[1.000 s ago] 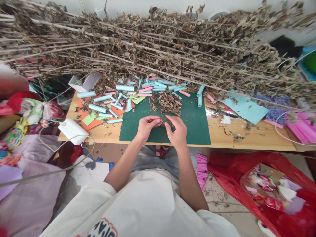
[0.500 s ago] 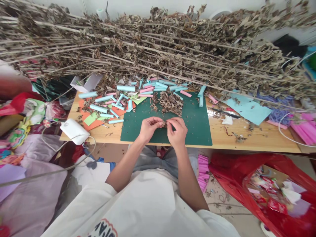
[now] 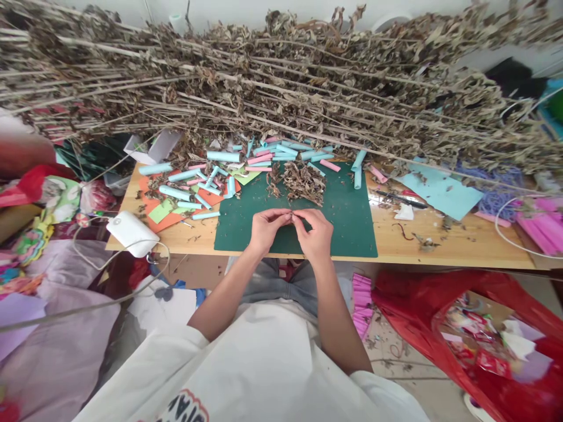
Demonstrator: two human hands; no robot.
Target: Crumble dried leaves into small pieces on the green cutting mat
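Observation:
My left hand [image 3: 265,228] and my right hand [image 3: 315,233] meet over the green cutting mat [image 3: 352,228], thumbs and fingertips pinched together. Between them is a small bit of dried leaf, now almost wholly covered by the fingertips. Just beyond my fingers a heap of crumpled dried leaves [image 3: 304,183] lies on the mat, with a smaller clump [image 3: 273,180] to its left. Rolled blue paper tubes [image 3: 223,156] and pink paper tubes [image 3: 259,159] are strewn behind and to the left.
Long dried stalks [image 3: 264,88] span the back of the wooden table [image 3: 466,246]. A white power bank [image 3: 133,233] with a cable sits at the left edge. To the right are a black pen [image 3: 402,199] and blue paper [image 3: 444,190]. A red plastic bag [image 3: 409,299] stands below right.
My hands have drawn slightly closer, and the fingertips now meet. The bit of dried leaf seen between them before is mostly hidden. The heap has not moved.

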